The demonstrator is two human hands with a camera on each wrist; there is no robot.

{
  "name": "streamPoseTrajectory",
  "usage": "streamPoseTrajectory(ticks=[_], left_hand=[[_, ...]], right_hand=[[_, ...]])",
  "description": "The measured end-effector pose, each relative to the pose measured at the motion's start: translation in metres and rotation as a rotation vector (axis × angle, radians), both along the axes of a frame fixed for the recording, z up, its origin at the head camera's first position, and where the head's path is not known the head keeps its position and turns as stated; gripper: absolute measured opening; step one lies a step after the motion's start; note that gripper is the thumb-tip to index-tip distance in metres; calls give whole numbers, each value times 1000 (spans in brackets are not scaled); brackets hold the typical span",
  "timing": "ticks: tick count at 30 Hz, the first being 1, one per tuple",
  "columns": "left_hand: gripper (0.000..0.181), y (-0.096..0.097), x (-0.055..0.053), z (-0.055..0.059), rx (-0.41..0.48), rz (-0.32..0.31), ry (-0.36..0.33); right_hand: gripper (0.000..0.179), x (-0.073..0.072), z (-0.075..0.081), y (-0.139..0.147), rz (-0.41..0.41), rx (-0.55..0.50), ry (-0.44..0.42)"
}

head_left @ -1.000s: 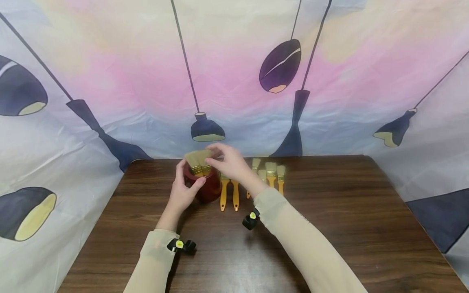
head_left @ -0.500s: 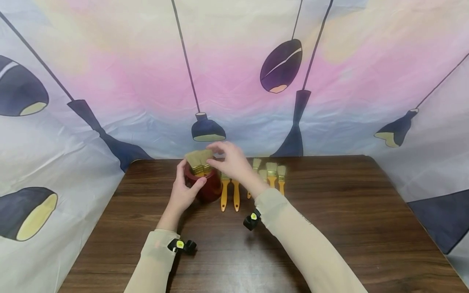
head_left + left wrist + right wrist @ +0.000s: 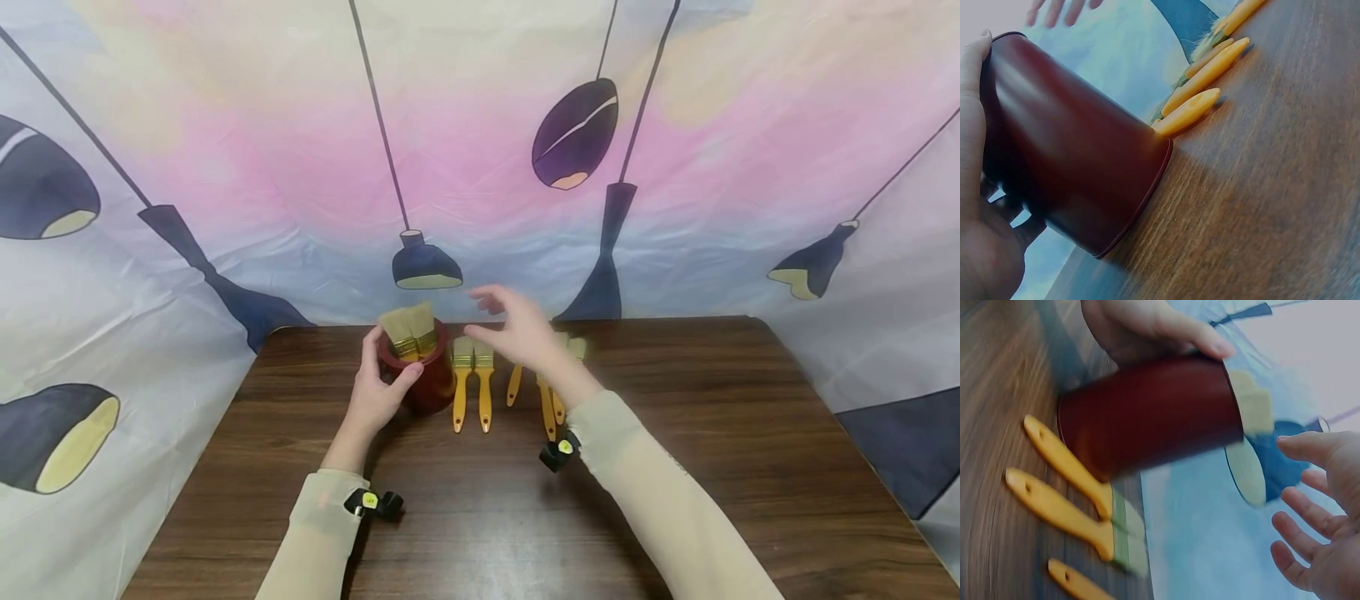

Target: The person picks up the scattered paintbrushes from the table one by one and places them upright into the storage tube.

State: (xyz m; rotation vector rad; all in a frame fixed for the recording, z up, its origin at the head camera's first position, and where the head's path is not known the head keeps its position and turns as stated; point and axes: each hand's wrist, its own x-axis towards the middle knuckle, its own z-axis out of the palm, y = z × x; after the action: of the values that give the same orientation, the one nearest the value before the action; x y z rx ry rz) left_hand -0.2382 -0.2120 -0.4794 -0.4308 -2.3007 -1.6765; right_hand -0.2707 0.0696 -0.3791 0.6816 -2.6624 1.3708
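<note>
My left hand [image 3: 375,396] grips a dark red cylindrical cup [image 3: 432,385] that stands near the table's back left. Bristles-up in the cup are paintbrushes [image 3: 408,327]; their handles are mostly hidden inside it. To the cup's right, my right hand [image 3: 519,333] hovers with fingers spread and holds nothing. In the right wrist view, the fingers [image 3: 1300,509] are apart from the cup [image 3: 1154,415]. Beside the cup lie two yellow-handled paintbrushes [image 3: 472,392] with pale bristles. Further right, beneath the right hand and forearm, are several more paintbrushes [image 3: 549,408], partly covered.
The dark wood-grain table [image 3: 457,517] ends just behind the cup and brushes. A cloth backdrop [image 3: 315,167] printed with hanging lamps rises behind it.
The right hand has let go of the paintbrush bristles at the cup and moved right, over the loose brushes. My left hand keeps its grip on the cup.
</note>
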Motion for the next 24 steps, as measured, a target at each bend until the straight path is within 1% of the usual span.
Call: streamPoseTrajectory(ticks=[3, 10, 16, 20, 24], left_hand=[[85, 1, 0, 0, 4, 1, 3], [81, 15, 22, 35, 12, 15, -12], [81, 15, 22, 36, 2, 15, -25], [82, 15, 23, 35, 3, 11, -24], [82, 15, 23, 35, 8, 11, -18]], right_hand=[[57, 4, -3, 22, -52, -27, -16], [54, 15, -20, 65, -171, -63, -12], [50, 27, -35, 92, -247, -48, 9], [48, 33, -50, 107, -306, -9, 30], [47, 38, -65, 119, -351, 7, 35]])
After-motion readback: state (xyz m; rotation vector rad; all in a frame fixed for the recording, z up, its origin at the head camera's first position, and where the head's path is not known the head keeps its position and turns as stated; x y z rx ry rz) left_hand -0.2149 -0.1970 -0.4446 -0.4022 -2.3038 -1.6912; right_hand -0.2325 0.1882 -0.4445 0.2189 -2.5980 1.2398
